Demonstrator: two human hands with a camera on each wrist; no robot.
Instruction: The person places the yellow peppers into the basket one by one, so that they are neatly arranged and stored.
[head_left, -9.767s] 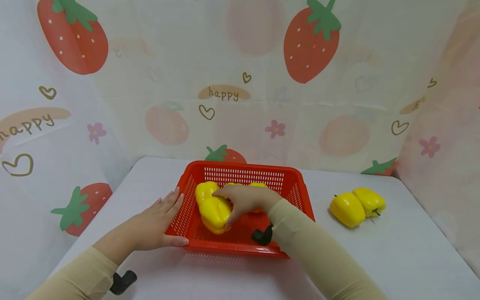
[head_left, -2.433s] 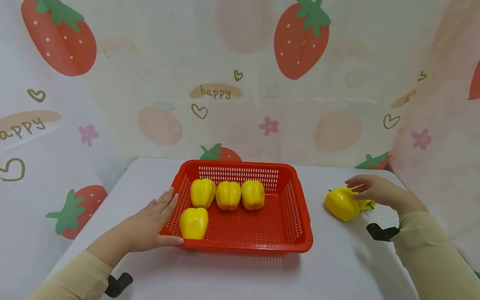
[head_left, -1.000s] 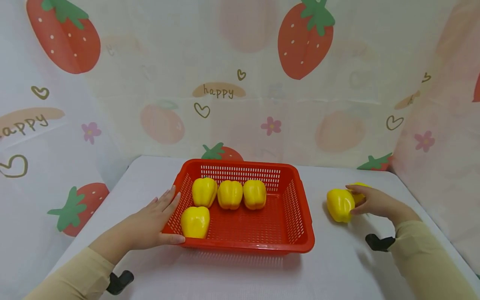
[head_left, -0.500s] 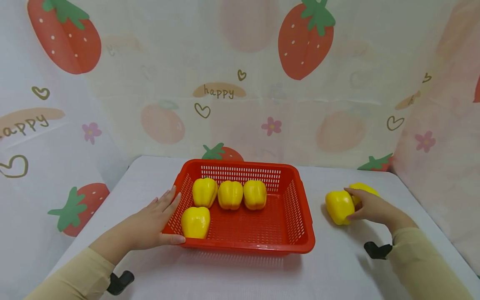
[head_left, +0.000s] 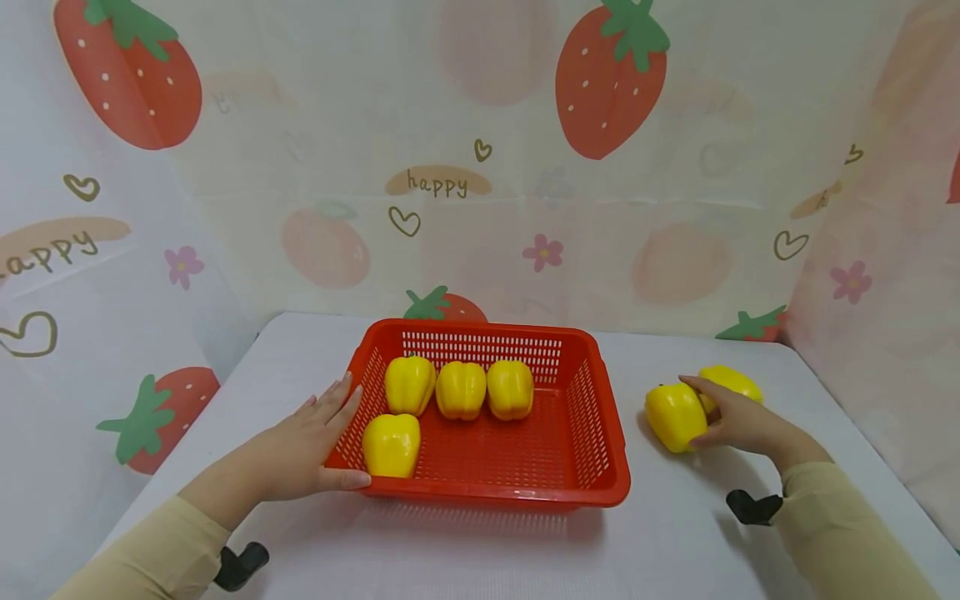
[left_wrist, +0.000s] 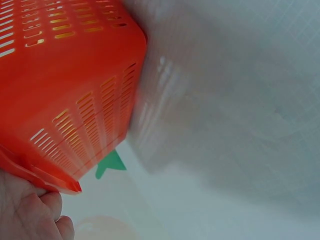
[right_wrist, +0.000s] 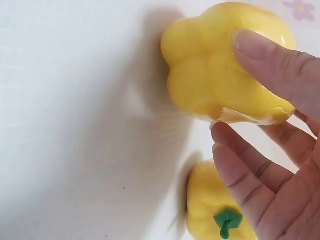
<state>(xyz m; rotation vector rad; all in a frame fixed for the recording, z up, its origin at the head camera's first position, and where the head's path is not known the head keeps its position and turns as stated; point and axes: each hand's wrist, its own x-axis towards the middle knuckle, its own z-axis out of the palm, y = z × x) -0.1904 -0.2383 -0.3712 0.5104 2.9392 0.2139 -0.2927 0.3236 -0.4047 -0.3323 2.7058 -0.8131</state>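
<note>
At the right of the head view, my right hand (head_left: 738, 418) holds a yellow bell pepper (head_left: 672, 417) between thumb and fingers. The right wrist view shows the thumb on one side of this pepper (right_wrist: 200, 70) and fingertips at its other side. A second yellow bell pepper (head_left: 729, 381) lies just behind that hand; its green stem (right_wrist: 227, 220) shows in the right wrist view. My left hand (head_left: 296, 450) rests on the left side of a red plastic basket (head_left: 495, 493), fingers extended, thumb on the front rim.
Inside the basket, three yellow bell peppers (head_left: 461, 390) line the back and another bell pepper (head_left: 392, 446) sits at front left. The basket stands mid-table on a white tabletop (head_left: 480, 558). A strawberry-print cloth (head_left: 525, 208) hangs behind and at the sides.
Earlier, my right hand was inside the basket placing a pepper against others. It then reached right and took hold of the nearer loose pepper, which has shifted slightly left. The left hand stays on the basket.
</note>
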